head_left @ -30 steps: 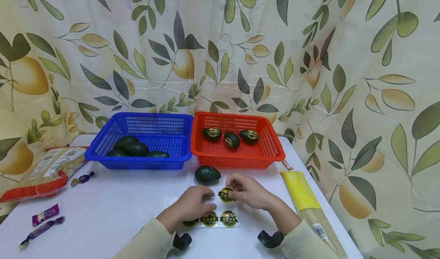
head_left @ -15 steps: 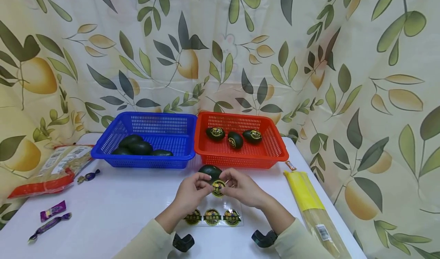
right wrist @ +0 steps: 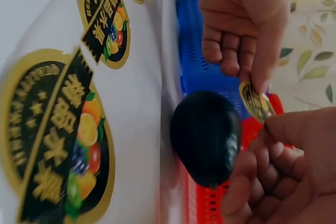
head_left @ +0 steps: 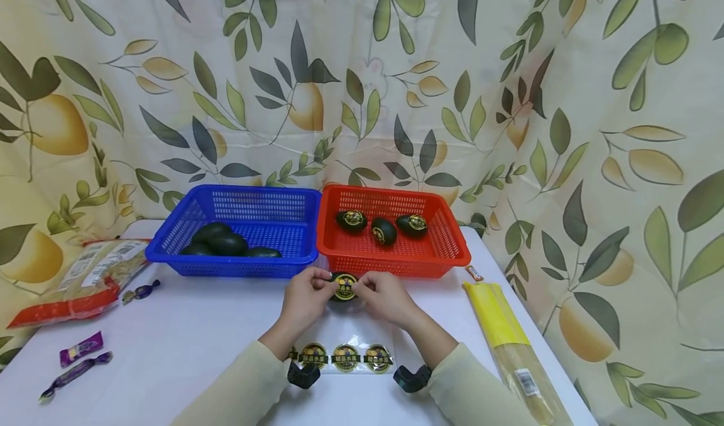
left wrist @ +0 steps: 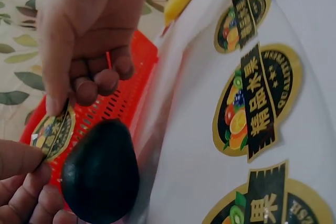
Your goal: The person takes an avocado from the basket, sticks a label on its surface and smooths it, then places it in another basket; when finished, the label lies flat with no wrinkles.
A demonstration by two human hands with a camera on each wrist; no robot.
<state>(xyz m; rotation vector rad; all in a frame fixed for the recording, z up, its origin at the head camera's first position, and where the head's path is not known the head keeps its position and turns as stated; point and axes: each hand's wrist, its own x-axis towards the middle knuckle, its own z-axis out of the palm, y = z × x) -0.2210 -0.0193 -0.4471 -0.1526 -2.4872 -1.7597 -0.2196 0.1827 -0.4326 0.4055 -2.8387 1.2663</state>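
A round black-and-gold sticker (head_left: 344, 286) is stretched between my two hands. My left hand (head_left: 305, 300) pinches its left edge and my right hand (head_left: 389, 297) pinches the right edge, thumb against finger on each. Just behind and below the sticker lies a dark green avocado (left wrist: 101, 171) on the table, largely covered by sticker and hands in the head view. From the wrist views, a gap shows between the sticker and the avocado (right wrist: 206, 136). Closer to me rests a clear sheet (head_left: 367, 333) with a row of several similar stickers (head_left: 346, 357).
At the back left, a blue basket (head_left: 186, 264) holds several avocados. Beside it a red basket (head_left: 390, 266) contains 3 stickered avocados. A yellow-topped packet (head_left: 506, 332) lies right; a clear-and-red bag (head_left: 85, 281) and wrapped candies (head_left: 81, 349) lie left.
My left hand has come to the sticker and pinched its other edge. Both hands have carried it forward from above the sheet to over the avocado.
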